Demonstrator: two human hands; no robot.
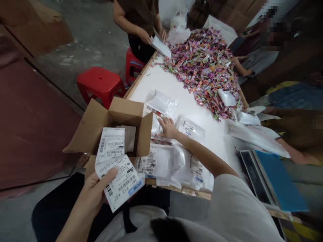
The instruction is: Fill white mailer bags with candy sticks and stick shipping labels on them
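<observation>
My left hand (97, 190) is closed on a small stack of white shipping labels (118, 174) with barcodes, held low in front of an open cardboard box (118, 112). My right hand (167, 127) reaches across the white table (176, 87), fingers spread flat on a clear plastic packet (157, 129). More labelled white packets (176, 164) lie along the table's near edge, just below my right arm.
A big heap of colourful small sachets (209, 67) covers the far table. A person at the far end handles white bags (160, 45). Another person's arm (297, 151) is at the right, by a blue-topped scale (275, 178). Red stools (101, 82) stand left.
</observation>
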